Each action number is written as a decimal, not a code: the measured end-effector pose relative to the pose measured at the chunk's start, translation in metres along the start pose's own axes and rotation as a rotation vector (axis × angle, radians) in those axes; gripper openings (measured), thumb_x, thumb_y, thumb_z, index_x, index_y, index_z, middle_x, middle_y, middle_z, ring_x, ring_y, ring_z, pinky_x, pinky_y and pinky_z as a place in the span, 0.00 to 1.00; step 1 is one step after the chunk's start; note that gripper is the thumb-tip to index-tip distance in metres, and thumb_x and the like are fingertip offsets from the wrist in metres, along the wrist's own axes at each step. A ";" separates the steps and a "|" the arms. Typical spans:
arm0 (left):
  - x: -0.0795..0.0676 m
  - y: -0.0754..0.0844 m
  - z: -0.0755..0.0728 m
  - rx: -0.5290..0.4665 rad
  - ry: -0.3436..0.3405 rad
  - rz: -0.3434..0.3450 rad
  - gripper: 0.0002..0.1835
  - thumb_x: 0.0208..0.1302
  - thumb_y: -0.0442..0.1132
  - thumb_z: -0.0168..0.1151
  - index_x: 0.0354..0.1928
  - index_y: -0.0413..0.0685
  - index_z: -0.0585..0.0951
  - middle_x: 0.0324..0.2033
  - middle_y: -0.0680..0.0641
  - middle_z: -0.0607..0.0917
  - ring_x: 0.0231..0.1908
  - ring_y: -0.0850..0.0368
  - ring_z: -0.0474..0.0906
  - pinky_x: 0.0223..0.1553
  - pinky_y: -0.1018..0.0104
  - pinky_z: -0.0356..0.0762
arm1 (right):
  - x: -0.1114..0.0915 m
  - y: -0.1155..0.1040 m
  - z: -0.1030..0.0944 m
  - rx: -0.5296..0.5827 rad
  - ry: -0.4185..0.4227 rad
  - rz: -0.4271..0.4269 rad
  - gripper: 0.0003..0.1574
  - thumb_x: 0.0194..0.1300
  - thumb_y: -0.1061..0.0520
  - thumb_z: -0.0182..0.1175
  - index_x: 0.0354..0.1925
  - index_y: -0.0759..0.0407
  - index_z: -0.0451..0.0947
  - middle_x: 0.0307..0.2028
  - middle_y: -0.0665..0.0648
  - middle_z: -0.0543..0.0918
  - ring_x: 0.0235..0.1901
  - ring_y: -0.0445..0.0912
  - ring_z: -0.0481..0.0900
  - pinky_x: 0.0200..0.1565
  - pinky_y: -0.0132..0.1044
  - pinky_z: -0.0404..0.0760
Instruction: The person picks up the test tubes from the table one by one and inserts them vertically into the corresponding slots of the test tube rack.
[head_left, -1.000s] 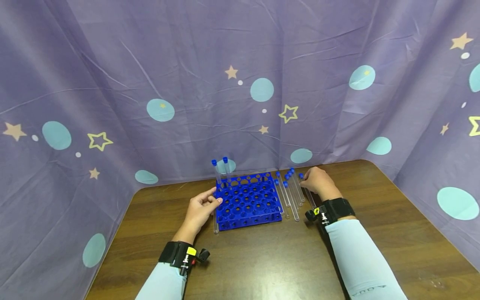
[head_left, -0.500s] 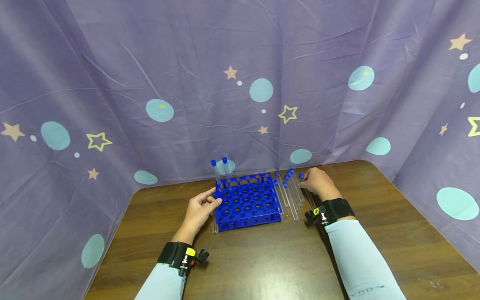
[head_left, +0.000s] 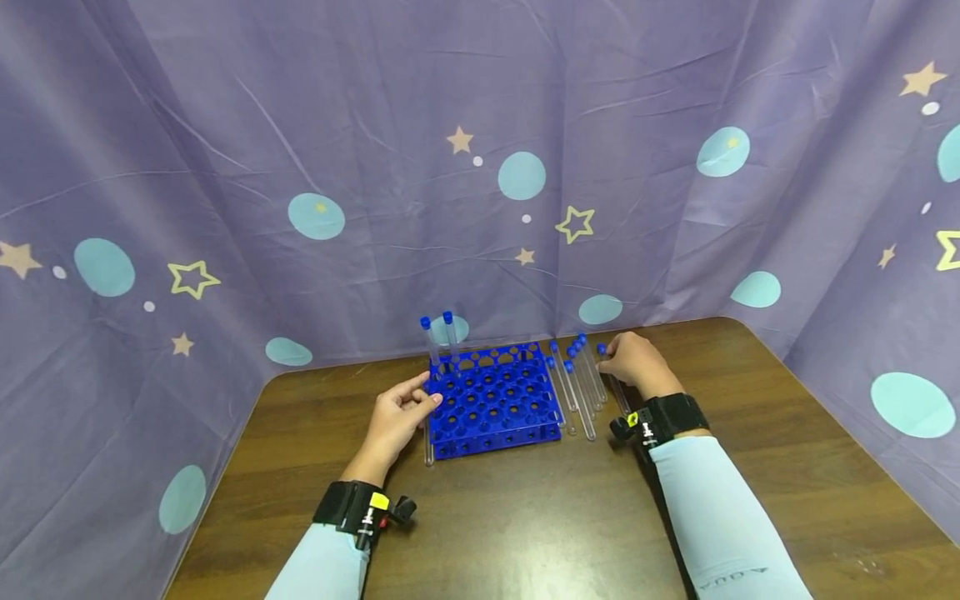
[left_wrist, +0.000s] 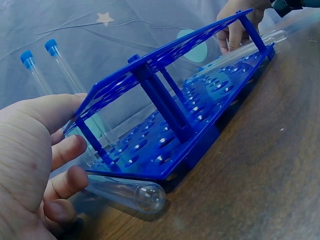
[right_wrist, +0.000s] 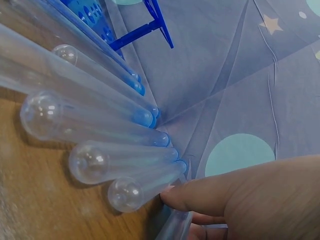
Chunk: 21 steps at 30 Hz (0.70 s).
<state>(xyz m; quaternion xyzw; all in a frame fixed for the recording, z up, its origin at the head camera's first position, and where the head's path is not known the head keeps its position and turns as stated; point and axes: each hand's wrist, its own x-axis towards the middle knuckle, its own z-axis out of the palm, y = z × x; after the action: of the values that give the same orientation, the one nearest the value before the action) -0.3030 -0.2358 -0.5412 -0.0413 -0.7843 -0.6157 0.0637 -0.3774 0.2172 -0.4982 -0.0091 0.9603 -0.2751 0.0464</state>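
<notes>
Left hand: fingers pinching rack side | right hand: partly hidden, apparently pinching end tube near cap | best lifted singly, sparing neighbouring tubes

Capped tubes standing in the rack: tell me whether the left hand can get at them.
Likely yes: the left hand touches the rack close by, and nothing covers the blue caps.
</notes>
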 end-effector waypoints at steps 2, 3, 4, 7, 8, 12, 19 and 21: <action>0.000 0.000 0.000 0.002 -0.001 -0.001 0.30 0.74 0.39 0.80 0.75 0.44 0.84 0.33 0.57 0.85 0.25 0.65 0.74 0.31 0.72 0.76 | -0.001 -0.001 -0.001 -0.010 0.005 0.000 0.21 0.74 0.49 0.75 0.51 0.64 0.85 0.46 0.63 0.89 0.40 0.54 0.87 0.45 0.51 0.87; 0.000 0.000 0.000 0.003 -0.001 -0.001 0.30 0.74 0.39 0.80 0.75 0.44 0.84 0.33 0.57 0.85 0.25 0.65 0.74 0.31 0.72 0.76 | -0.001 -0.001 -0.001 -0.013 0.008 0.000 0.23 0.74 0.48 0.75 0.53 0.65 0.85 0.50 0.64 0.90 0.42 0.55 0.88 0.48 0.53 0.88; 0.000 0.000 0.000 0.005 0.000 -0.002 0.30 0.74 0.39 0.80 0.75 0.44 0.84 0.32 0.57 0.85 0.25 0.65 0.74 0.31 0.72 0.76 | -0.001 -0.001 0.000 -0.015 0.008 0.000 0.25 0.74 0.48 0.75 0.55 0.66 0.85 0.52 0.66 0.90 0.44 0.56 0.88 0.50 0.55 0.88; 0.000 0.001 0.000 0.002 0.001 -0.001 0.30 0.73 0.38 0.80 0.75 0.43 0.84 0.32 0.57 0.85 0.25 0.65 0.74 0.31 0.72 0.76 | 0.000 0.000 0.001 -0.020 0.010 0.007 0.28 0.74 0.48 0.75 0.59 0.68 0.85 0.58 0.69 0.90 0.50 0.61 0.90 0.56 0.60 0.88; 0.000 0.001 0.000 0.003 0.002 0.000 0.30 0.73 0.38 0.80 0.75 0.43 0.84 0.32 0.57 0.85 0.25 0.66 0.74 0.31 0.72 0.76 | 0.000 0.000 0.001 -0.020 0.012 0.011 0.29 0.74 0.48 0.74 0.60 0.68 0.85 0.59 0.70 0.90 0.52 0.62 0.90 0.58 0.61 0.88; -0.001 0.001 0.001 0.002 0.000 -0.001 0.30 0.73 0.38 0.79 0.75 0.43 0.84 0.33 0.56 0.85 0.25 0.65 0.75 0.31 0.72 0.76 | 0.000 0.000 0.002 -0.012 0.015 0.043 0.27 0.74 0.48 0.73 0.60 0.66 0.86 0.60 0.69 0.89 0.52 0.61 0.89 0.58 0.61 0.88; 0.000 0.001 0.001 0.010 0.004 0.003 0.31 0.73 0.38 0.79 0.75 0.41 0.83 0.32 0.57 0.85 0.25 0.66 0.75 0.31 0.72 0.77 | -0.001 -0.001 -0.002 0.023 0.051 0.059 0.24 0.74 0.46 0.71 0.56 0.64 0.88 0.58 0.68 0.91 0.53 0.61 0.89 0.58 0.63 0.87; 0.000 0.002 0.001 0.011 0.005 0.007 0.32 0.73 0.38 0.79 0.76 0.40 0.82 0.32 0.58 0.85 0.25 0.66 0.75 0.31 0.72 0.77 | 0.000 -0.001 -0.003 0.029 0.071 0.053 0.26 0.74 0.46 0.70 0.58 0.64 0.87 0.60 0.69 0.90 0.56 0.64 0.89 0.60 0.65 0.86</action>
<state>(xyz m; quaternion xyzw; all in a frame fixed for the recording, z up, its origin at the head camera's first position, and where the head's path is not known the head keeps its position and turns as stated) -0.3031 -0.2347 -0.5397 -0.0421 -0.7872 -0.6114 0.0683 -0.3773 0.2178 -0.4951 0.0265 0.9571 -0.2879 0.0199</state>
